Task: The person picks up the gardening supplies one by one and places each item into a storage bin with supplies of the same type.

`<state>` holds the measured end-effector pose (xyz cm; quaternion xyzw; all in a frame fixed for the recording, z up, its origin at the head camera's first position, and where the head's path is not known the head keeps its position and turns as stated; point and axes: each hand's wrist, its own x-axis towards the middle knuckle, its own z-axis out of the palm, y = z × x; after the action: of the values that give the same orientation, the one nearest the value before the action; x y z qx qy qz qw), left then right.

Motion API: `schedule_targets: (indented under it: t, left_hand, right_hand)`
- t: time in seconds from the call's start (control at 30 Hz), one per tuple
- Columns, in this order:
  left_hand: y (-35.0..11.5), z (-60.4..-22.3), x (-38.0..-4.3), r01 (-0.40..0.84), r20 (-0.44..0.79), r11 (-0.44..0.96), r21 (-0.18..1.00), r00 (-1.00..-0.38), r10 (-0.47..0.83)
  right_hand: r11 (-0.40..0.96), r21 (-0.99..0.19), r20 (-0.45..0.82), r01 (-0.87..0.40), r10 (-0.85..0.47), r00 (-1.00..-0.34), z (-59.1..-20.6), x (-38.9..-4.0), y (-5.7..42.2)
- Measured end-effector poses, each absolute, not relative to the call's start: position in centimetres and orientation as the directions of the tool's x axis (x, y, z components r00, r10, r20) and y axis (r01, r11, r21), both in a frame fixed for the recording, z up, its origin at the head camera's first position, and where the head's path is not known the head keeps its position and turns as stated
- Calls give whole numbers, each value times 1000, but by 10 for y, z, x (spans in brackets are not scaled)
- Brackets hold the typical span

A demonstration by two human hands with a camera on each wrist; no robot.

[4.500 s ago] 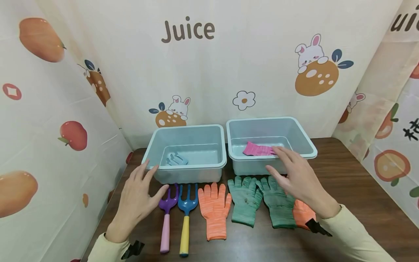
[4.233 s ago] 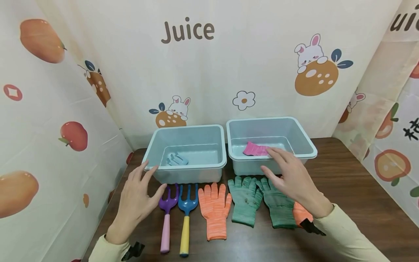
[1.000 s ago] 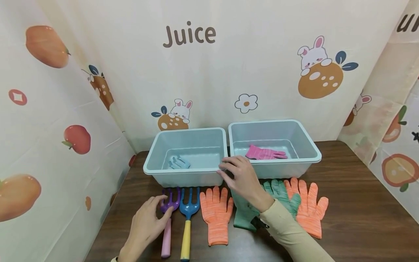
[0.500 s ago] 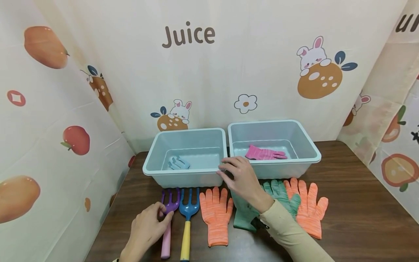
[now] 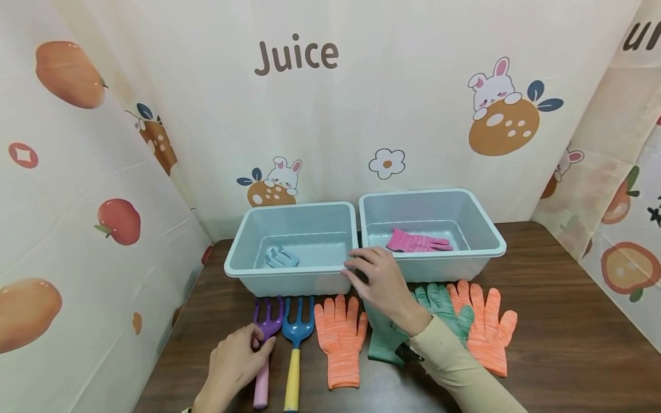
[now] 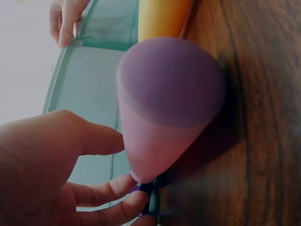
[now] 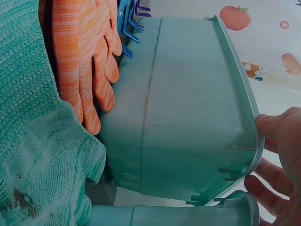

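My left hand [image 5: 232,362] pinches the purple hand fork [image 5: 271,326] where its head meets the pink handle. In the left wrist view the thumb touches one side of the pink handle [image 6: 157,146], with fingertips at its far end. The fork lies on the table. My right hand [image 5: 381,284] holds the right front rim of the left pale blue bin [image 5: 299,282]; in the right wrist view, thumb and fingers meet that rim near its corner. A small light blue pronged piece [image 5: 282,257] lies in this bin. Beside the purple fork lies a blue hand fork [image 5: 298,330] with a yellow handle.
An orange glove [image 5: 341,338] lies right of the forks. Green gloves [image 5: 441,304], partly under my right arm, and another orange glove [image 5: 485,327] lie farther right. The right bin [image 5: 454,267] holds a pink glove [image 5: 415,241]. A printed curtain [image 5: 330,115] stands behind.
My left hand has come down from the left bin's edge to the purple fork and closed on its neck. The right hand moved left from the right bin to the left bin's rim, then stayed.
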<state>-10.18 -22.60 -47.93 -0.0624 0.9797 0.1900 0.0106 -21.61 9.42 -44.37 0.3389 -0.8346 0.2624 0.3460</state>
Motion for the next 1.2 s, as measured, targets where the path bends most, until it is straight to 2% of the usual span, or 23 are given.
schedule_targets:
  t: [1.2]
  left_hand:
    - [-224,-487,-100,-76,0,929,362,-997,-81]
  right_hand:
    - [626,-202,771,-753,-372,-516,-445,-215,93]
